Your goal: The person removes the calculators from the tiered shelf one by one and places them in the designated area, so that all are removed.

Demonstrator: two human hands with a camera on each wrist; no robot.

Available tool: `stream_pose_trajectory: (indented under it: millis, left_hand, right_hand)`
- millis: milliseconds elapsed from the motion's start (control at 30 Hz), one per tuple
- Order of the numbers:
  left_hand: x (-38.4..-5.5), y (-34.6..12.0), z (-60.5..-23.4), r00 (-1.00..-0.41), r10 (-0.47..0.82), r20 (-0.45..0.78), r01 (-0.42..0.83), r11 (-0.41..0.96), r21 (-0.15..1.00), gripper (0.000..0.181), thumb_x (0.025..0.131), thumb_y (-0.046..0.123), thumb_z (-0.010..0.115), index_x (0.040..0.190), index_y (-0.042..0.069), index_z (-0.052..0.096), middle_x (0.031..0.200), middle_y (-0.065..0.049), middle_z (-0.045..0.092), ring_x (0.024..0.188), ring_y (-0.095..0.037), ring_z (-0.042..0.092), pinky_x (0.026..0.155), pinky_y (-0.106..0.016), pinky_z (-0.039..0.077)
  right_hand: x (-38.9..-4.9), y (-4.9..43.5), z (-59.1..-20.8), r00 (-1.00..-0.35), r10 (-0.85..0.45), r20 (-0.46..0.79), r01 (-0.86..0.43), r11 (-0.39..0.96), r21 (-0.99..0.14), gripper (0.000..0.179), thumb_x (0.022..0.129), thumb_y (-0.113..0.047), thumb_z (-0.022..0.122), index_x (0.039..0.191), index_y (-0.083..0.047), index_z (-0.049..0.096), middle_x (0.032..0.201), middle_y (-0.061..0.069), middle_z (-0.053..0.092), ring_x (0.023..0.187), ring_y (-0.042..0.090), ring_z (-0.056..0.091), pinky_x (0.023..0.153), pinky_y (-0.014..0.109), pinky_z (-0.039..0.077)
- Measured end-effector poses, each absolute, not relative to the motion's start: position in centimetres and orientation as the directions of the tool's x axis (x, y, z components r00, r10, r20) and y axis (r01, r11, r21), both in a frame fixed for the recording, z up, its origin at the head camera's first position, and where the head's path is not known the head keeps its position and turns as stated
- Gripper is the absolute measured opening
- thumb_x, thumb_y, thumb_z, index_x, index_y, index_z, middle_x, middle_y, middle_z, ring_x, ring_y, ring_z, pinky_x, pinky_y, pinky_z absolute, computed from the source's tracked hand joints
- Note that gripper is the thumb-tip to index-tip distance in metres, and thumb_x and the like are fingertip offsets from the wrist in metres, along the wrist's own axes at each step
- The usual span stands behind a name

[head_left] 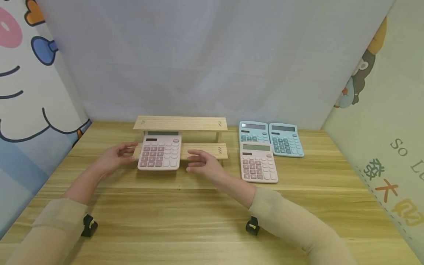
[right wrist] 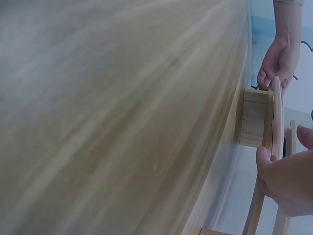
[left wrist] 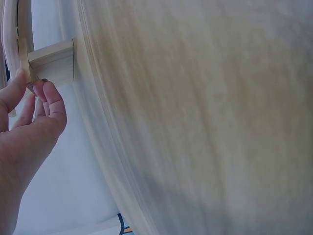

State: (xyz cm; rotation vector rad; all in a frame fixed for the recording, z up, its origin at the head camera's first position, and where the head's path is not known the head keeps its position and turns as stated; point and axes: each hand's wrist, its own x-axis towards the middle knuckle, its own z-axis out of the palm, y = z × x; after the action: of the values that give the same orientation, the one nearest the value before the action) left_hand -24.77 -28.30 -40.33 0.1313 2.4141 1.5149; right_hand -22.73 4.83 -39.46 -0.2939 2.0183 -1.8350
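Observation:
A pink calculator [head_left: 160, 151] leans on the lower board [head_left: 202, 150] of a small two-tier wooden shelf, its top edge under the upper board [head_left: 180, 123]. My left hand [head_left: 114, 158] is at the shelf's left end, fingers loosely bent; in the left wrist view, the left hand [left wrist: 36, 117] has its fingertips at the board's end, and whether they touch it I cannot tell. To the calculator's right, my right hand [head_left: 207, 166] hovers before the lower board, with relaxed fingers and a visible gap to the calculator. The right wrist view shows the right hand [right wrist: 288, 178] beside the board.
Right of the shelf, two blue calculators, one at left [head_left: 254, 131] and one at right [head_left: 286, 140], lie on the wooden table [head_left: 172, 221]. Another pink calculator [head_left: 259, 162] overlaps the left blue one. A pale curtain [head_left: 212, 66] hangs behind.

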Motion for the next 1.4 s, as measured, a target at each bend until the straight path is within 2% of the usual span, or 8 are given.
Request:
stream_pose_trajectory:
  millis: [167,333,633,867,1067,1400]
  left_hand:
    - [-24.7,-28.3,-40.2,-0.955,0.226,-0.192,-0.075,0.442,0.894,0.067,0.096,0.012,0.055,0.151,0.006,0.018,0.149,-0.028,0.024,0.136,-0.043,0.025,0.107,-0.055,0.032]
    - [-24.7,-28.3,-40.3,-0.955,0.223,-0.195,-0.078,0.446,0.892,0.067,0.096,0.013,0.056,0.151,0.006,0.019,0.148,-0.029,0.024,0.136,-0.043,0.024,0.107,-0.055,0.032]
    - [-24.8,-28.4,-40.5,-0.955,0.223,-0.197,-0.079,0.448,0.891,0.067,0.096,0.013,0.056,0.151,0.006,0.019,0.148,-0.029,0.024,0.136,-0.043,0.025,0.107,-0.055,0.033]
    - [-24.8,-28.2,-40.3,-0.955,0.220,-0.198,-0.079,0.456,0.886,0.067,0.096,0.014,0.056,0.151,0.006,0.019,0.148,-0.029,0.024,0.136,-0.044,0.025,0.107,-0.054,0.033]
    - [-24.6,-28.2,-40.2,-0.957,0.224,-0.186,-0.068,0.451,0.890,0.066,0.096,0.012,0.055,0.151,0.005,0.019,0.148,-0.030,0.024,0.136,-0.044,0.024,0.106,-0.055,0.033]
    - [-24.6,-28.2,-40.1,-0.957,0.214,-0.197,-0.083,0.449,0.890,0.066,0.096,0.013,0.055,0.151,0.007,0.019,0.148,-0.029,0.024,0.136,-0.043,0.026,0.106,-0.053,0.034]
  right_hand:
    - [-22.6,4.0,-39.6,-0.897,-0.415,-0.152,0.105,0.133,-0.985,0.054,0.086,-0.003,0.067,0.136,-0.012,0.050,0.124,0.017,0.060,0.105,0.020,0.062,0.096,0.032,0.048]
    - [-22.5,3.3,-39.8,-0.894,-0.417,-0.161,0.107,0.151,-0.983,0.051,0.086,-0.005,0.067,0.134,-0.015,0.052,0.122,0.014,0.062,0.105,0.019,0.063,0.094,0.031,0.050]
    - [-22.7,1.8,-40.4,-0.906,-0.401,-0.138,0.152,-0.004,-0.988,0.056,0.084,0.006,0.064,0.136,-0.008,0.048,0.122,0.018,0.060,0.104,0.024,0.063,0.088,0.031,0.053]
    - [-22.3,0.6,-40.8,-0.943,-0.316,-0.103,0.130,-0.065,-0.989,0.057,0.084,0.009,0.063,0.136,-0.007,0.048,0.115,0.021,0.061,0.094,0.021,0.065,0.088,0.037,0.054]
    - [-22.0,-0.4,-40.9,-0.966,-0.231,-0.114,0.145,-0.120,-0.982,0.058,0.081,0.013,0.062,0.135,-0.005,0.048,0.110,0.023,0.061,0.087,0.020,0.066,0.083,0.032,0.056]
    - [-21.8,-0.7,-40.4,-0.976,-0.178,-0.123,0.135,-0.058,-0.989,0.058,0.080,0.011,0.065,0.133,-0.009,0.051,0.108,0.019,0.063,0.090,0.020,0.066,0.080,0.028,0.056]
